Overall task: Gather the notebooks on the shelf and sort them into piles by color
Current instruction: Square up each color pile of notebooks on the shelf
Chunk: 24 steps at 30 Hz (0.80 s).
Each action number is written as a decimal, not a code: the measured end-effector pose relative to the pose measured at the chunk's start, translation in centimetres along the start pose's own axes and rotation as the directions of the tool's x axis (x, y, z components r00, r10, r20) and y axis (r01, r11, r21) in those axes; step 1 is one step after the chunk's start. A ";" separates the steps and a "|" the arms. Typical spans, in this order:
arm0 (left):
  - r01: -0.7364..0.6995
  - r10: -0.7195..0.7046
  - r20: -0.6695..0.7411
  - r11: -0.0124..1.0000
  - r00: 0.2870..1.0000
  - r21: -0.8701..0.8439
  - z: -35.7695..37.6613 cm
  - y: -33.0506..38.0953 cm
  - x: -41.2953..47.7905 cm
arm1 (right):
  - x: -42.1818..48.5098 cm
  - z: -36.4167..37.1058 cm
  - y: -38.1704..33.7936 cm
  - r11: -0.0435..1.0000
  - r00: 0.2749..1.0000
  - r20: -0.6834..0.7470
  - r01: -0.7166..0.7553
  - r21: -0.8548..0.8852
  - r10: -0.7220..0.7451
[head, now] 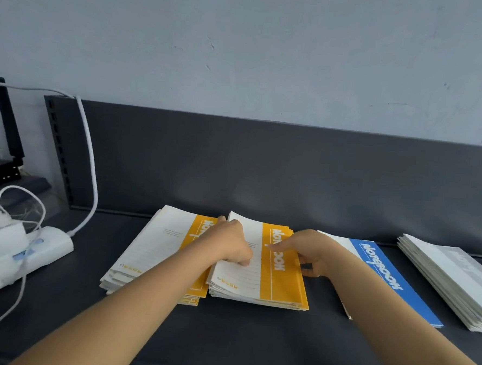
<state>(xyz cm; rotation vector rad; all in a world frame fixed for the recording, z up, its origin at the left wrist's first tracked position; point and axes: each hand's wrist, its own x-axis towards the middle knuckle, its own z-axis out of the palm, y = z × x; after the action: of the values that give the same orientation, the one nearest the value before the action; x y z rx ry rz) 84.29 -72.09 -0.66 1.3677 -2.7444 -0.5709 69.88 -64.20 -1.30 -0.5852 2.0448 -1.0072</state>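
Note:
Two stacks of yellow-and-white notebooks lie side by side on the dark shelf [224,336]. The left yellow stack [151,250] is partly under my left forearm. On the right yellow stack [279,280], my left hand [230,245] grips the left edge of the top notebooks, fingers curled. My right hand [309,251] holds the same stack's right edge, thumb on the cover and fingers along the side. A blue-and-white notebook [392,279] lies to the right, partly hidden by my right arm. Further right sits a stack of grey-white notebooks [451,282].
A white power strip [23,256] with a plugged charger and white cables [90,156] lies at the left end of the shelf. A black router with an antenna [6,128] stands behind it. The shelf's dark back panel [263,166] rises just behind the notebooks.

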 end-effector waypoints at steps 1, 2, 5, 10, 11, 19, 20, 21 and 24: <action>0.011 -0.011 0.011 1.000 1.000 0.005 -0.1 0.2 0.0 | 0.0 -0.2 -0.1 0.999 1.000 0.018 -0.020 0.029 0.020; 0.018 -0.018 0.016 1.000 1.000 0.009 -0.2 0.4 0.0 | 0.1 -0.4 -0.3 0.998 0.999 0.035 -0.042 0.053 0.040; 0.030 -0.030 0.021 0.999 0.999 0.014 -0.3 0.7 0.3 | 0.3 -1.2 -0.6 0.991 0.992 0.091 -0.098 0.089 0.090; 0.045 -0.045 0.020 0.999 0.999 -0.002 -0.4 0.6 0.3 | 0.8 -2.6 0.4 0.978 0.984 0.136 -0.134 0.161 0.112; 0.050 -0.050 0.020 0.999 0.999 -0.016 -0.5 0.5 0.3 | 0.8 -2.8 0.6 0.978 0.985 0.136 -0.131 0.165 0.109; 0.113 -0.120 -0.063 0.989 0.991 -0.099 -1.9 -1.6 0.7 | 1.4 -2.1 1.7 0.997 0.998 0.055 -0.036 0.061 0.033; 0.116 -0.122 -0.046 0.987 0.991 -0.112 -2.0 -1.8 0.8 | 1.4 -2.0 1.7 0.999 0.999 0.043 -0.020 0.039 0.019; 0.121 -0.126 -0.026 0.983 0.992 -0.140 -2.1 -2.1 1.0 | 1.3 -1.8 1.7 1.000 0.999 0.034 -0.005 0.010 0.005; 0.167 -0.171 0.008 0.953 0.985 -0.254 -3.0 -3.5 1.0 | 1.2 -1.3 1.7 0.998 0.999 0.014 0.032 -0.052 -0.032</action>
<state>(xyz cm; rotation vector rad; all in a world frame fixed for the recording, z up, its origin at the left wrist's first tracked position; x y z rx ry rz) 86.92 -75.71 0.83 1.5406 -2.4496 -0.8828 68.01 -63.43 -2.72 -0.6519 2.0616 -0.9682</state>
